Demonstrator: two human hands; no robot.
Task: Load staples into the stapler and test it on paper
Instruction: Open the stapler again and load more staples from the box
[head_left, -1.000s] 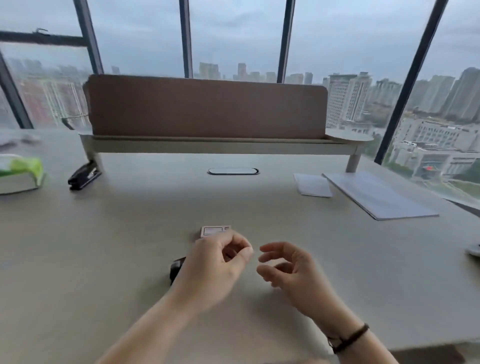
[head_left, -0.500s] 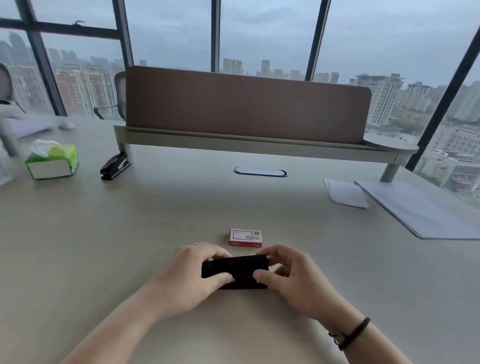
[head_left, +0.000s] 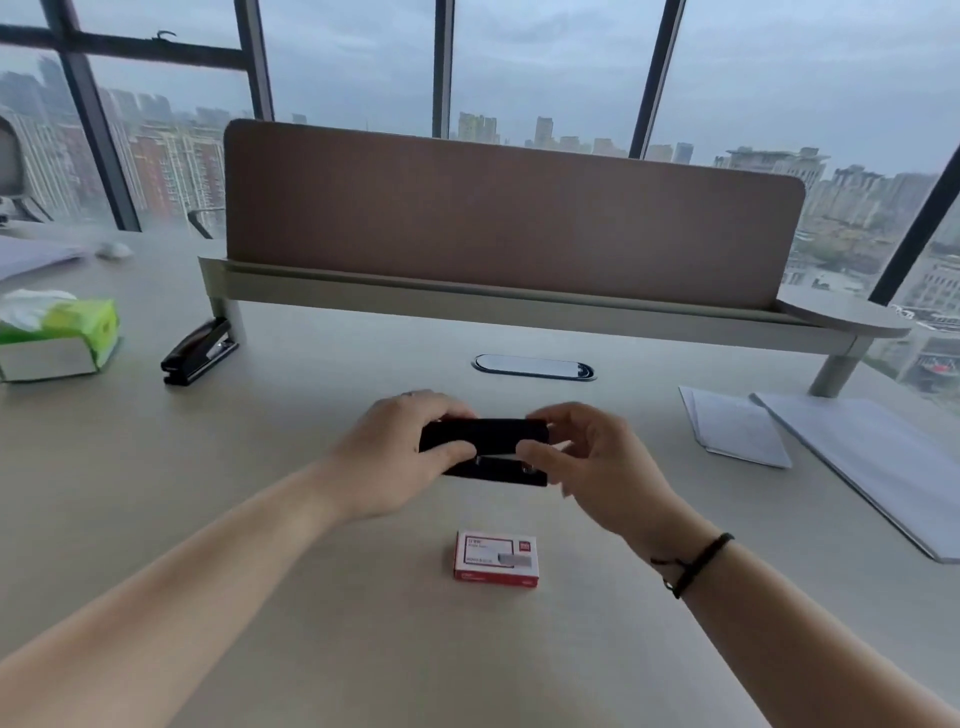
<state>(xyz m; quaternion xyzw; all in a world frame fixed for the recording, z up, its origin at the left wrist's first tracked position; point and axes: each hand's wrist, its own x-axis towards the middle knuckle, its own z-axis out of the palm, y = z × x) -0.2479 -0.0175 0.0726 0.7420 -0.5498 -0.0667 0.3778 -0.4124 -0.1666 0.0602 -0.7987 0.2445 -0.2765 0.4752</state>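
Red-and-white staple box (head_left: 496, 558): flat on the beige surface (head_left: 260, 597), nearest the viewer, just in front of the stapler.
Stapler (head_left: 485, 449): black, held above the surface between both hands, top arm slightly parted from base.
Left hand (head_left: 397, 454): grip curled round the stapler's left end.
Right hand (head_left: 597, 460): grip pinching the stapler's right end.
Paper sheets (head_left: 737, 426): right of and beyond the stapler.
Second stapler (head_left: 200, 351): far left of the stapler.
Tissue box (head_left: 57, 332): further left still.

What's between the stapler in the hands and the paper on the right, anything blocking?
Nothing visible. The stapler, held by the left hand and right hand, has bare desk between it and the paper. The staple box lies nearer the person, off that path.
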